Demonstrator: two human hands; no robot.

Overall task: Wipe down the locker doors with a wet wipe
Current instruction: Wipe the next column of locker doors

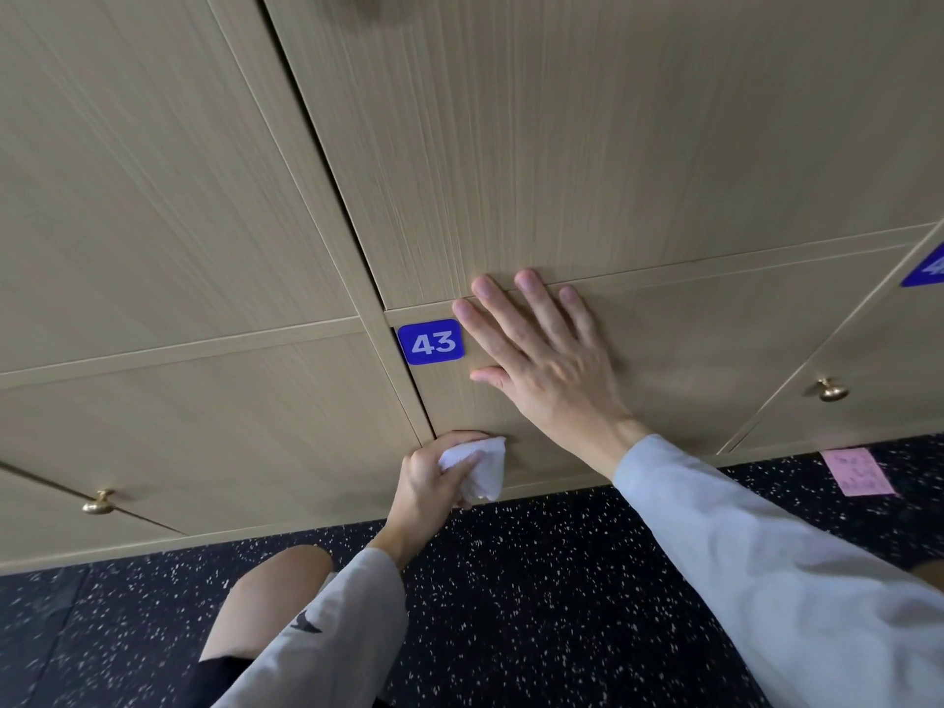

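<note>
Wet wipe bunched in left hand, grip curled and pinching the wad, pressed against lower left corner of locker door 43, just above the bottom edge near the floor. Right hand flat on same door, fingers spread, fingertips reaching the seam with the door above; holding nothing, likely bracing the door.

Wipe soft, limp, light, probably damp and a bit slippery; best kept wadded in a fist-like pinch so a flat face meets the panel. Door stiff, wood-grain laminate, smooth; should take firm pressure.

Around: blue number plate at upper left of door, just beside right index finger. Brass knob on left neighbour door, another knob on right neighbour. Pink note on speckled dark floor. Bare knee below left arm. Braced right hand covers upper part of panel, in the way of wiping there; plate edges may snag the wipe.
</note>
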